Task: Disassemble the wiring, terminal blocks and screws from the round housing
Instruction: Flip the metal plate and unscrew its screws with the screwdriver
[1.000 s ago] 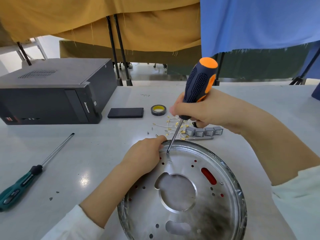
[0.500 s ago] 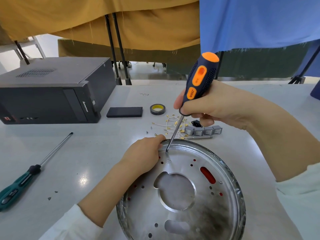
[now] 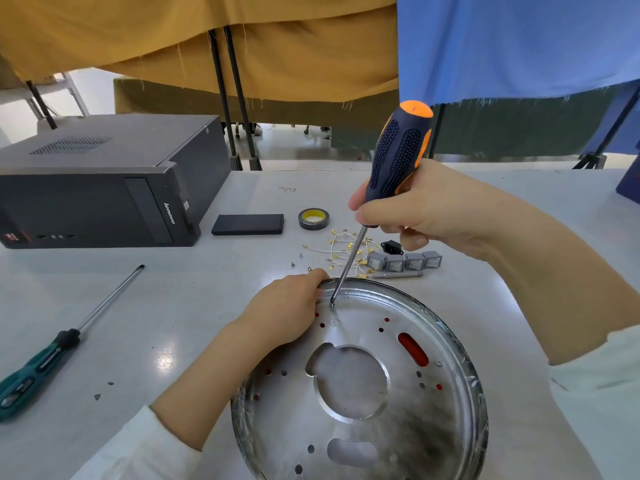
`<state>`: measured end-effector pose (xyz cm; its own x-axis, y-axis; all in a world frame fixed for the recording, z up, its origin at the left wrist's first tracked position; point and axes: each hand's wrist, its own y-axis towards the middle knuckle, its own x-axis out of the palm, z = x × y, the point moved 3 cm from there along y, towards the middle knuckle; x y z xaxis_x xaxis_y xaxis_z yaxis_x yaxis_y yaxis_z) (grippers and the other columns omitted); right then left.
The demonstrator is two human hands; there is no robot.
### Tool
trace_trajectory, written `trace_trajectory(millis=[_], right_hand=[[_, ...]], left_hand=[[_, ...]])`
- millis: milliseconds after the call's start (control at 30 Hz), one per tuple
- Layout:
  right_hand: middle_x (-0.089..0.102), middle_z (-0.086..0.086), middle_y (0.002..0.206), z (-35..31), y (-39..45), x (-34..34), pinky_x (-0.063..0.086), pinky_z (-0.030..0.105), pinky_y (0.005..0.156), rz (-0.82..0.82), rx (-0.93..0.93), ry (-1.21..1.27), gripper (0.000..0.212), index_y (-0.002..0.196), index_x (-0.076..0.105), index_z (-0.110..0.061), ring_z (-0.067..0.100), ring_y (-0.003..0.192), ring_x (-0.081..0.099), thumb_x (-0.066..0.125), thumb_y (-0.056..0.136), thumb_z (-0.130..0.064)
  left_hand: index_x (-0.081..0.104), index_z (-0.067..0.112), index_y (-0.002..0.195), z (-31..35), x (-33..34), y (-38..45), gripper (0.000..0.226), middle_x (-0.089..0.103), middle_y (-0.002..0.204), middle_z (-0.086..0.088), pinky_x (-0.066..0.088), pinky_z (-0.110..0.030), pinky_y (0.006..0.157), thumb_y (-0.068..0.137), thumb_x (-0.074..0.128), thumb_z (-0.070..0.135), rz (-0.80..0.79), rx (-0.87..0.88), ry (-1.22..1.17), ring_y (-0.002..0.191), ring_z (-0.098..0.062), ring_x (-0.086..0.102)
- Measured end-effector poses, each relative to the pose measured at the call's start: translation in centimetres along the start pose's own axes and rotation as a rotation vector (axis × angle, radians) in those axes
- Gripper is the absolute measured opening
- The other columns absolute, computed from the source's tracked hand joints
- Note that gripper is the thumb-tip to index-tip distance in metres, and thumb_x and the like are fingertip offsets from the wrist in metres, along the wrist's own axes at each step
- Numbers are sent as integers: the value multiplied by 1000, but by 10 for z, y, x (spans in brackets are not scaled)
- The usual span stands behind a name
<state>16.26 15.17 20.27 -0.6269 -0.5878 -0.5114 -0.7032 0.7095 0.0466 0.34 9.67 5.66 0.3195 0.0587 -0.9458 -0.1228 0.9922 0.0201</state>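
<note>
On a grey table (image 3: 194, 306), a round housing (image 3: 464, 368) is being worked on.
Its rim is gripped by the left hand (image 3: 291, 306); a screwdriver (image 3: 391, 174) is clasped in the right hand (image 3: 433, 209), tip on the plate.

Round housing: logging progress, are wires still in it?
Out. The round housing looks bare; wires lie on the table.

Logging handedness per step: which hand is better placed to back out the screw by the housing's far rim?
Right hand: it grips the orange-black screwdriver, tip on the housing. Left hand steadies the rim.
</note>
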Motion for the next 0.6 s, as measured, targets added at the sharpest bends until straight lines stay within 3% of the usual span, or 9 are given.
trace_trajectory(millis=[67, 133, 200, 333, 400, 467, 533, 600], right_hand=[[46, 6, 64, 1, 2, 2, 31, 19, 39, 56, -5, -76, 44, 89, 57, 4, 13, 52, 35, 72, 79, -36], [45, -9, 47, -1, 2, 2, 31, 13, 36, 163, -60, -183, 47, 78, 56, -3, 6, 38, 37, 68, 80, -49], [42, -12, 38, 0, 4, 0, 29, 11, 34, 192, -53, -199, 35, 72, 52, -11, 5, 34, 38, 67, 83, -40], [45, -7, 51, 2, 2, -3, 31, 19, 39, 96, 26, -68, 8, 84, 62, -11, 11, 48, 36, 66, 79, -16], [48, -2, 57, 2, 2, -1, 29, 19, 39, 64, 30, -37, 16, 91, 64, -7, 10, 50, 35, 65, 80, -18], [48, 3, 62, 3, 1, 1, 30, 18, 39, 72, 15, -85, 32, 92, 61, -2, 9, 48, 35, 67, 82, -31], [46, -9, 46, 1, 1, 2, 30, 12, 36, 130, -26, -168, 41, 74, 58, -8, 5, 37, 37, 67, 82, -46], [41, -10, 39, 1, 2, 1, 30, 11, 34, 158, -36, -181, 42, 68, 53, -9, 5, 33, 37, 68, 83, -45]], left_hand=[[45, 26, 127, 1, -1, 0, 28, 62, 117, -6, 46, -38, 82, 101, 36, 23, -10, 0, 0, 102, -32, 56], [45, 26, 128, 1, -1, 1, 29, 62, 118, -6, 46, -37, 82, 100, 37, 22, -19, -4, 2, 103, -31, 56], [44, 27, 129, 2, -2, 0, 30, 61, 119, -6, 45, -37, 83, 100, 38, 21, -28, -8, -1, 104, -31, 55], [32, 26, 133, 2, -3, -3, 32, 64, 115, -7, 45, -38, 84, 101, 36, 23, -30, -13, -55, 99, -30, 57], [26, 29, 124, 2, -4, -4, 28, 65, 109, -6, 46, -41, 84, 100, 37, 19, -38, 0, -109, 91, -29, 58], [23, 34, 108, 2, -6, -5, 30, 64, 104, -2, 47, -43, 82, 96, 39, 12, -59, 10, -160, 87, -28, 58], [30, 36, 100, 0, -7, -4, 32, 58, 96, 10, 45, -30, 75, 90, 40, 7, -90, 31, -209, 87, -21, 54], [39, 39, 94, 0, -9, -4, 33, 49, 90, 19, 39, -20, 71, 87, 43, 7, -106, 51, -239, 86, -13, 51]])
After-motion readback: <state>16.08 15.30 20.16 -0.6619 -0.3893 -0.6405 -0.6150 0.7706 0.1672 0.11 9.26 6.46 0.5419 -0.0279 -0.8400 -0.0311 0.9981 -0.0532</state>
